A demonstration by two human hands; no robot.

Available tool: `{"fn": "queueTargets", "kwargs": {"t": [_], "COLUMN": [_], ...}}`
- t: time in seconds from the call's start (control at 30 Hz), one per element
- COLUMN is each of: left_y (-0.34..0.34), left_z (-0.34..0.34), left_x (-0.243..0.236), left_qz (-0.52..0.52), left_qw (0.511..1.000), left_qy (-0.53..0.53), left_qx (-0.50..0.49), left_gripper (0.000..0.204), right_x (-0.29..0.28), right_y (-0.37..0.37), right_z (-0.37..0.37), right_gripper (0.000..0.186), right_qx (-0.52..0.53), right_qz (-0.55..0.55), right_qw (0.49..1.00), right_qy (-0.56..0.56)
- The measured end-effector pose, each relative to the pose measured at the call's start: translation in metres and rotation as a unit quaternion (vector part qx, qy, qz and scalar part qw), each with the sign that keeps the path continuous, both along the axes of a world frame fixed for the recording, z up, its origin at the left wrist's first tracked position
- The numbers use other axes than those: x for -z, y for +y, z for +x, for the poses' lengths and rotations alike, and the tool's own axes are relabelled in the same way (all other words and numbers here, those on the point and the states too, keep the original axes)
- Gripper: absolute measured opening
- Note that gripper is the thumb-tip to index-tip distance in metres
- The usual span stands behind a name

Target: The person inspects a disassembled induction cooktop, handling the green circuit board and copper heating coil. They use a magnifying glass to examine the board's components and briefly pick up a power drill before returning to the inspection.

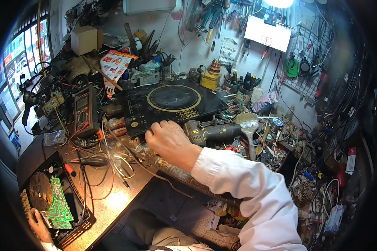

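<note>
An opened induction cooker base lies on the wooden bench at the lower left. In it are a copper coil and a green circuit board. My left hand grips the near left side of this base, partly cut off by the frame. Farther off, a black glass cooktop panel with a gold ring rests on the clutter. Closed and curled, my right hand is at the panel's near edge; its palm side is hidden, so what it holds cannot be made out.
A multimeter with red and black leads stands left of the panel. A screwdriver and wires lie on the bench. Beside my right hand is a cordless drill, with a brush near it. Loose parts cover the right side.
</note>
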State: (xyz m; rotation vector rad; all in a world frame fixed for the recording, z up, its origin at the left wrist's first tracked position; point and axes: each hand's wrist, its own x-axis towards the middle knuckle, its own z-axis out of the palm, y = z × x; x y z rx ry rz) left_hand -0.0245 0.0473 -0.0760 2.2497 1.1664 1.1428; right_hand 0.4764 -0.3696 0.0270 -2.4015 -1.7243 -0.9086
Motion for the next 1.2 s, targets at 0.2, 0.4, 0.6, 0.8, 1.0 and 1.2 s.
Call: {"fn": "queueTargets", "kwargs": {"t": [0.2, 0.4, 0.6, 0.8, 1.0, 1.2], "left_y": [-0.009, -0.003, 0.006, 0.005, 0.014, 0.023], "left_z": [-0.015, -0.004, -0.007, -0.014, -0.02, -0.023], "left_x": [-0.001, 0.0, 0.008, 0.005, 0.009, 0.013], "left_qz": [-0.006, -0.03, -0.016, -0.017, -0.015, -0.04], "left_qw": [1.0, 0.999, 0.999, 1.0, 1.0, 0.999], "left_qy": [-0.01, 0.001, -0.031, -0.01, -0.011, -0.011], "left_qx": [-0.007, 0.021, 0.012, 0.009, 0.009, 0.034], "left_gripper": [0.029, 0.029, 0.028, 0.028, 0.029, 0.027], "right_x": [-0.059, -0.032, -0.023, -0.037, -0.061, -0.048], "right_y": [-0.082, -0.186, -0.184, -0.178, -0.223, -0.258], "right_z": [0.022, 0.06, 0.059, 0.023, 0.047, 0.056], "right_gripper": [0.014, 0.055, 0.053, 0.047, 0.046, 0.053], "right_qx": [0.153, 0.212, 0.198, 0.169, 0.206, 0.399], "right_qz": [-0.115, -0.117, -0.109, -0.102, 0.058, -0.05], "right_qw": [0.964, 0.952, 0.957, 0.956, 0.896, 0.89], "right_qy": [0.184, 0.185, 0.179, 0.215, 0.389, 0.215]}}
